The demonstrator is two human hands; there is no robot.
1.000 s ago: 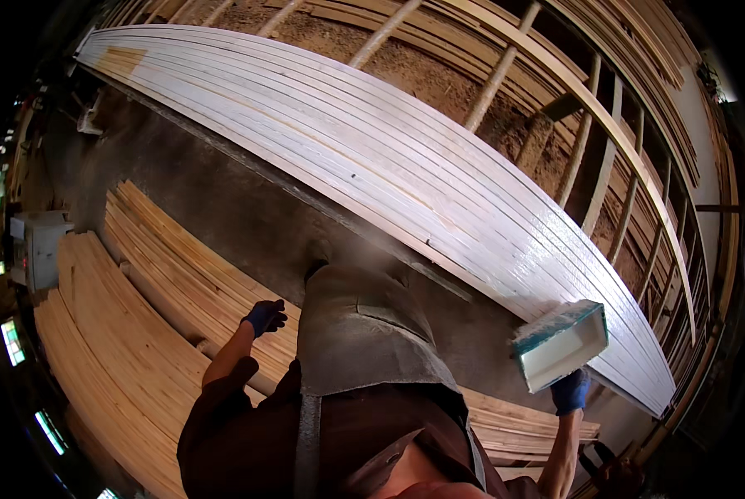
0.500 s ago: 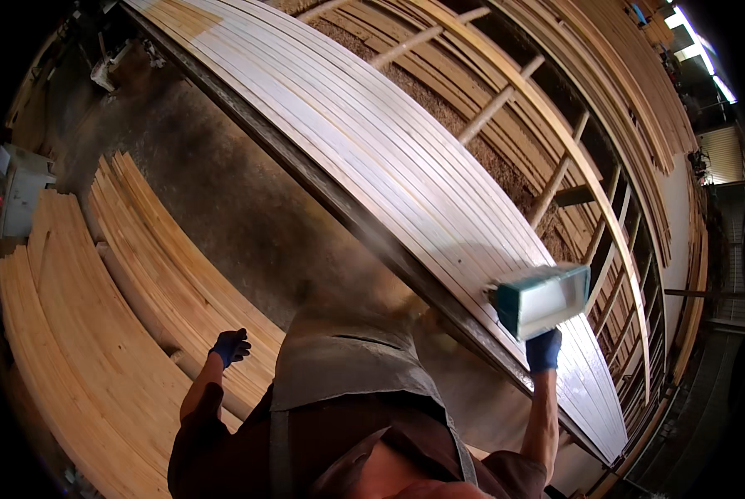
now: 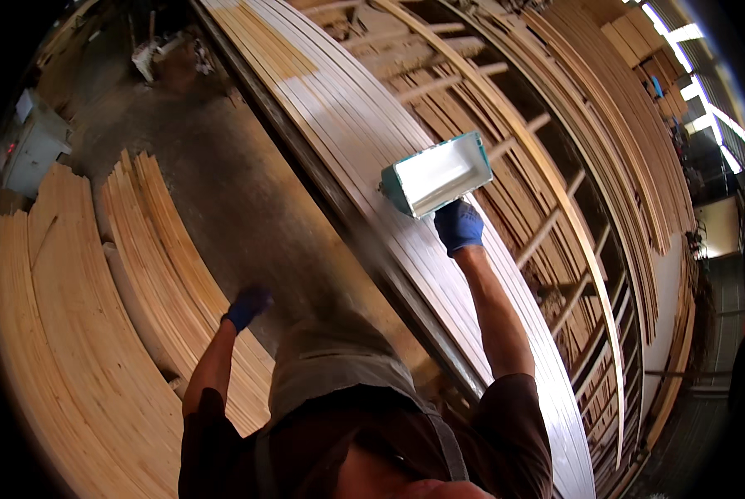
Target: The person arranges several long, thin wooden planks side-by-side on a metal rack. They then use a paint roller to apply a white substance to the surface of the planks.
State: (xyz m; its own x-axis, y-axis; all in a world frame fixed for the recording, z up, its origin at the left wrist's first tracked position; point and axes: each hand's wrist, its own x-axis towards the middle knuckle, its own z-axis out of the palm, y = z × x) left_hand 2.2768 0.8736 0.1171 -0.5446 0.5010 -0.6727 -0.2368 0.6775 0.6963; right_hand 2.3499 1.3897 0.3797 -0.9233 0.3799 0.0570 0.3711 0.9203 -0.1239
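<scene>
My right hand [image 3: 459, 226], in a blue glove, is closed round the near side of a teal box-shaped paint container [image 3: 399, 193] with a white inside. The container is over a long row of narrow boards [image 3: 439, 258]; whether it touches them I cannot tell. Most of the boards show a wet-looking white coat, while a patch at the far end [image 3: 285, 46] is bare yellowish wood. My left hand [image 3: 249, 306], also blue-gloved, hangs free over the gap beside the stacked planks, its fingers smeared by motion.
Stacked bare planks [image 3: 98, 308] lie at the left. A dark rail [image 3: 306, 170] edges the white boards on my side. Beyond them stands a wooden rack with round crossbars [image 3: 547, 224] and more timber [image 3: 613, 108]. A grey box-shaped unit [image 3: 35, 145] is at the far left.
My right hand and the paint container have moved farther along the boards, up and to the left. My left hand has swung forward, off the stacked planks. The whole view has shifted.
</scene>
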